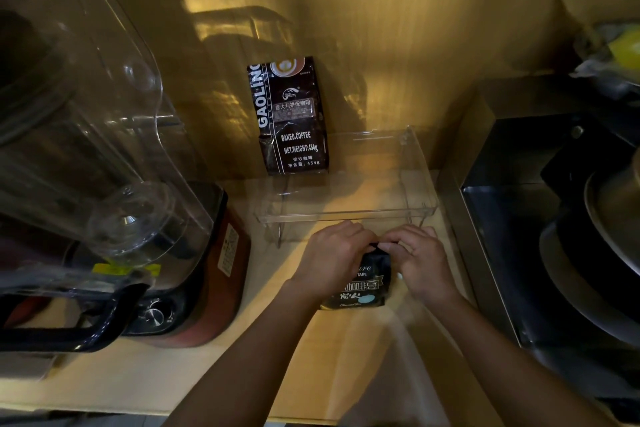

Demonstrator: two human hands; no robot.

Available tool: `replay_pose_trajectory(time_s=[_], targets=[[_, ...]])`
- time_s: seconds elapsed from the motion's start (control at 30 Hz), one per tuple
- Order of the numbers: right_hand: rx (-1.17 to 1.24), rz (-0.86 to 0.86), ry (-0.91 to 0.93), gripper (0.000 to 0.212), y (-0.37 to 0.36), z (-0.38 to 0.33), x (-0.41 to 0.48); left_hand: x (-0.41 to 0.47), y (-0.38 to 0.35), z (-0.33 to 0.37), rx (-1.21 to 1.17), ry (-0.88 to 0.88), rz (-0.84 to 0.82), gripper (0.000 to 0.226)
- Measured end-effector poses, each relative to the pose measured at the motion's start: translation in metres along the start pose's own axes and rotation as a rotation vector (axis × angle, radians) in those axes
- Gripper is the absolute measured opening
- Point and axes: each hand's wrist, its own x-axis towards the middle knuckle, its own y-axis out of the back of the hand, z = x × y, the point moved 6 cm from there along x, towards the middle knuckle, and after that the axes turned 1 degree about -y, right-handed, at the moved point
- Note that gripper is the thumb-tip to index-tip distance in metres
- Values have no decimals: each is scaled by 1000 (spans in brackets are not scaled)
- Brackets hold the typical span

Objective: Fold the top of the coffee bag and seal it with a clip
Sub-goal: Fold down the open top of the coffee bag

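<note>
A small coffee bag (360,282) stands on the counter (242,374) before an acrylic shelf (346,208), blender (104,166) left, a larger coffee bag (291,118) behind.

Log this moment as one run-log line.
stage: folding top | left hand: gripping small coffee bag top | right hand: gripping same top | clip: not visible | second coffee bag: upright against wall, untouched

dim, warm yellow cast | bright patches on back wall (398,28) | dark right side | glare on clear blender jar (86,107) | wide-angle bending at edges | soft focus
</note>
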Motion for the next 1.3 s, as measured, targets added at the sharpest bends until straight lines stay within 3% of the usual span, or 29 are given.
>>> replay_pose_trajectory(time_s=[0.33, 0.5, 0.73, 0.9, 1.03, 1.23, 1.3], targets=[[-33, -37, 52, 10, -1, 0, 3, 3, -2, -4, -79, 56, -12, 4], [-14, -42, 39, 12, -2, 3, 5, 0, 5, -9, 10, 35, 51, 29], [135, -19, -66, 17, -2, 16, 9, -2, 1, -19, -57, 47, -70, 7], [142, -42, -56, 16, -8, 14, 12, -9, 3, -31, -130, 176, -1, 4], [174, -32, -44, 37, -7, 13, 14, -10, 3, -31, -79, 209, 31, 15], [179, -51, -52, 35, -7, 15, 13, -15, 14, -30, 40, 185, 119, 39], [183, -49, -43, 32, -6, 16, 12, -18, 13, -33, -1, 178, 89, 37]])
